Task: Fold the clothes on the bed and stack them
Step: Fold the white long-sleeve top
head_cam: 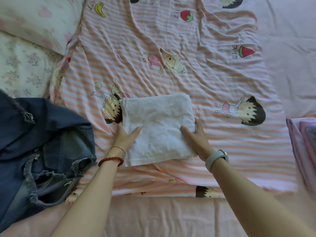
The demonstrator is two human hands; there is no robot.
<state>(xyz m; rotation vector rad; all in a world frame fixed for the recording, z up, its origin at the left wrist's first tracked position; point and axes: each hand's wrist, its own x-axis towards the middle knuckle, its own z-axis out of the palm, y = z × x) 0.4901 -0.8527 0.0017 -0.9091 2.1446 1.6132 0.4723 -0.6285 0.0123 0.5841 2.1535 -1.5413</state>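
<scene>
A: Any legible text?
B: Katakana on striped sheet (171, 40) beside banana, strawberry, watermelon prints; too small to read w/ certainty.
A: Hands?
B: Left hand (126, 135) grips folded white garment (159, 127) at its left edge, thumb on top. Right hand (196, 135) grips right edge, same way. Garment lies between them, flat on sheet. Denim pile (42, 142) to the left.

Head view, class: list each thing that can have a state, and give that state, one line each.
White garment: folded into a flat rectangle, gripped at both side edges.
Denim clothes: unfolded, heaped.
Striped sheet: spread, wrinkled.
Left hand: grips the left edge.
Right hand: grips the right edge.
</scene>
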